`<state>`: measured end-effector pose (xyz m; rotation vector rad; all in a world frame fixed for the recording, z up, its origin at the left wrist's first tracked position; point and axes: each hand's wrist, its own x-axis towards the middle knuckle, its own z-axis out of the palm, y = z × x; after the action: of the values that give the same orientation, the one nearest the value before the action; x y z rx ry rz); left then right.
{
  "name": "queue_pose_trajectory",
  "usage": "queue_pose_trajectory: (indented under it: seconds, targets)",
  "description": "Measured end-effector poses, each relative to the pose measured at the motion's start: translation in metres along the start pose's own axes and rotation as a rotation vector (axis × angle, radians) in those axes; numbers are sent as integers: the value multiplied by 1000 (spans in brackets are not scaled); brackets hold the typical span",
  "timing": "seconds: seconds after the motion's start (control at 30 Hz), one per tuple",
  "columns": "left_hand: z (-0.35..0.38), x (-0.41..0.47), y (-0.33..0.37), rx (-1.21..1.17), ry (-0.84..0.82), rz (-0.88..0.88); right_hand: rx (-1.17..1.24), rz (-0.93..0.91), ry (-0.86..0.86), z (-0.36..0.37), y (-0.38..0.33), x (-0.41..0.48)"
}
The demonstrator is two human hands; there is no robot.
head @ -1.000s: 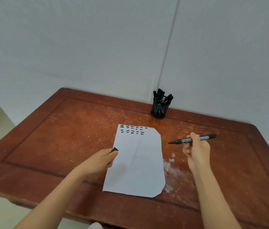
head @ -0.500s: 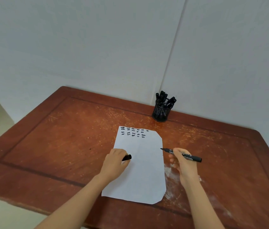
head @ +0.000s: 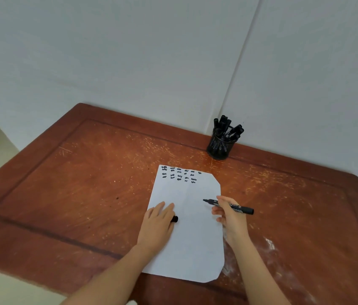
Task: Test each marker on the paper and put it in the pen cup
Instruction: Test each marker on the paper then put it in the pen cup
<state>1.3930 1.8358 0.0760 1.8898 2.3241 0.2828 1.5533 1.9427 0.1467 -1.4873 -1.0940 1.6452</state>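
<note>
with scribbles (head: 179, 174) on the paper (head: 192, 238) and a full cup (head: 219, 146), the right hand (head: 228, 219) grips an uncapped marker (head: 228, 206) untested, left hand (head: 158, 225) pinching the cap (head: 174, 219).

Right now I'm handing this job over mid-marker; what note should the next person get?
Right hand: holds the uncapped marker, tip over the paper, not yet writing.
Left hand: flat on the paper's left side, with the cap by its fingers.
Cup: at the table's far edge, full of markers.
Done: rows of test marks along the paper's top.
Left: scribble with this marker, recap it, drop it in the cup. No other loose markers in view.
</note>
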Motion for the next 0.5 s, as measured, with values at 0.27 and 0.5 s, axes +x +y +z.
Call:
queue_pose_trajectory:
  seconds: [0.27,0.5]
  targets:
    - [8,1,1,18,27,-27,1,-26,-39,31,5,31]
    - [17,1,1,34,114,-25,-24,-85,33,41,-3,51]
